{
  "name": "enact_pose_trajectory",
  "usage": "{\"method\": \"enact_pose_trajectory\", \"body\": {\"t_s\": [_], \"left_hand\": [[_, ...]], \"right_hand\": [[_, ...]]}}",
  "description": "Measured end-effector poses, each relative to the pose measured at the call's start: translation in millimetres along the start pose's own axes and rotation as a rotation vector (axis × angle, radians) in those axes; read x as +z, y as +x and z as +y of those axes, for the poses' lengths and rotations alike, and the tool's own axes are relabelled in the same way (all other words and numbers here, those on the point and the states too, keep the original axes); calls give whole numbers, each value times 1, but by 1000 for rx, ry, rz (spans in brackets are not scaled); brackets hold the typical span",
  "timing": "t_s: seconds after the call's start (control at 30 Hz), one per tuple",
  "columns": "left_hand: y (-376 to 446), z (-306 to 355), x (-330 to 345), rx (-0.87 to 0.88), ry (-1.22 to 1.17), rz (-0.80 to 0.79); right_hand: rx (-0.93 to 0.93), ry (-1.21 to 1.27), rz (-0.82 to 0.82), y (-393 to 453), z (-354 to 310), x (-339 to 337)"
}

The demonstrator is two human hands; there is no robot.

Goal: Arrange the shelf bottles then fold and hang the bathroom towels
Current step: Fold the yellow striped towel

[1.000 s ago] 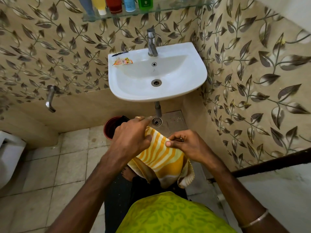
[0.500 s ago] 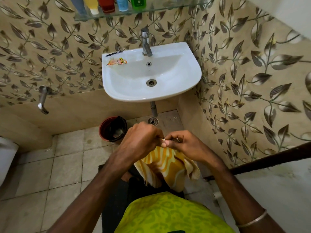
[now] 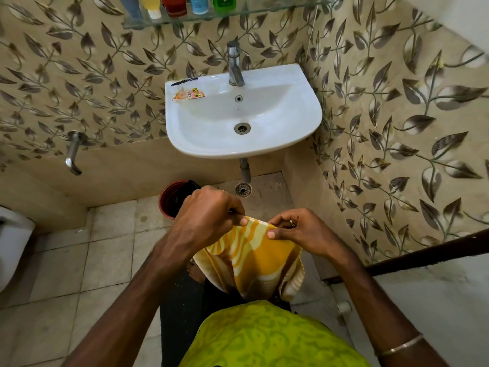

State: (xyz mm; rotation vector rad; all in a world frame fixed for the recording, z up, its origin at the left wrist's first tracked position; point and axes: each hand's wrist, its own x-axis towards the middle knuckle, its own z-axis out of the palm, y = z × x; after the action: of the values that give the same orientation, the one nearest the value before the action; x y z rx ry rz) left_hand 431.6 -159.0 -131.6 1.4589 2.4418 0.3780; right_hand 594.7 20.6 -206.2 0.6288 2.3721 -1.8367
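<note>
A yellow and white striped towel (image 3: 254, 263) hangs folded in front of my body, below the sink. My left hand (image 3: 209, 215) pinches its top edge on the left. My right hand (image 3: 296, 229) pinches the same edge on the right, thumb in front. The two hands are close together. Several coloured bottles (image 3: 174, 6) stand in a row on the glass shelf (image 3: 238, 13) at the top of the view, their upper parts cut off by the frame.
A white sink (image 3: 264, 144) with a steel tap (image 3: 234, 64) juts from the leaf-patterned wall; a small orange sachet (image 3: 189, 95) lies on its rim. A red bucket (image 3: 170, 197) stands on the tiled floor. A wall tap (image 3: 72, 152) is at left, a dark rail (image 3: 423, 252) at right.
My hands came together at the towel's top edge, then drew slightly apart along it. The towel now hangs lower and more folded. The view shifted a little.
</note>
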Motion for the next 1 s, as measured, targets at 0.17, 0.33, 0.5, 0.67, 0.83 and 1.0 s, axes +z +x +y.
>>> {"method": "enact_pose_trajectory", "body": {"t_s": [0.17, 0.33, 0.5, 0.67, 0.83, 1.0], "left_hand": [[1, 1, -8, -118, 177, -61], [1, 19, -9, 1, 253, -249], [7, 28, 2, 95, 134, -267], [8, 26, 5, 109, 126, -155], [7, 18, 1, 104, 103, -97], [3, 8, -7, 74, 63, -85]], "right_hand": [[-35, -58, 45, 1, -10, 8], [-69, -89, 30, 1, -19, 17], [-112, -140, 53, -1, -26, 17], [-47, -92, -24, -2, -19, 6], [39, -127, -85, -5, -2, -6], [21, -104, -49, -7, 0, -14]]}}
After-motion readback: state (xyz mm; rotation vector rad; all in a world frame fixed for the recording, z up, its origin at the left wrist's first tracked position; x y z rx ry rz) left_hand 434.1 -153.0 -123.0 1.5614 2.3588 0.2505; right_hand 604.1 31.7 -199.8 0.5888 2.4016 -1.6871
